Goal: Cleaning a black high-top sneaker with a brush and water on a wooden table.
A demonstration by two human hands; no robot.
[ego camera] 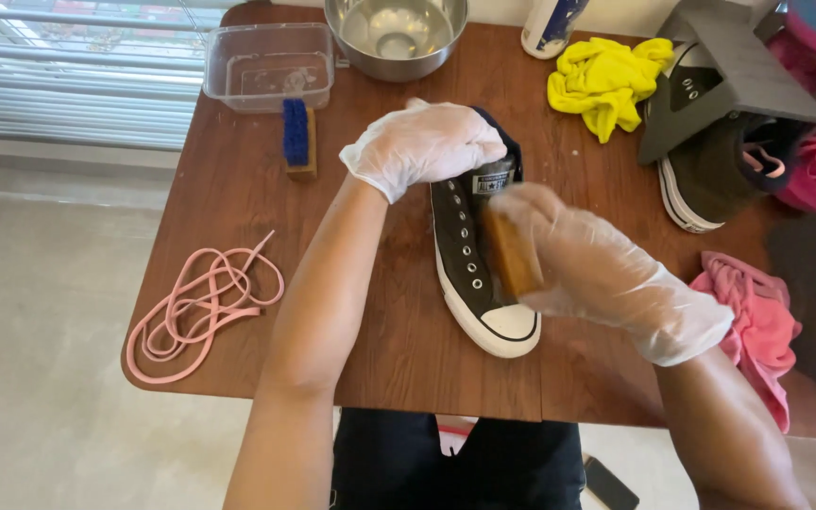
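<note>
Black high-top sneaker [480,274] is gripped at the collar by the left hand [424,144] while a wooden brush [510,250], clasped in the right hand [597,269], is best worked firmly along its side.

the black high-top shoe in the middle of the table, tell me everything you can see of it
The black high-top shoe looks like dark canvas, with a white rubber toe cap and sole edge, metal eyelets and no laces. It lies on the brown wooden table, toe toward the person. The gloved left hand grips its ankle end, covering the collar. The gloved right hand presses a wooden-backed brush against its side. A patch shows on the ankle.
</note>
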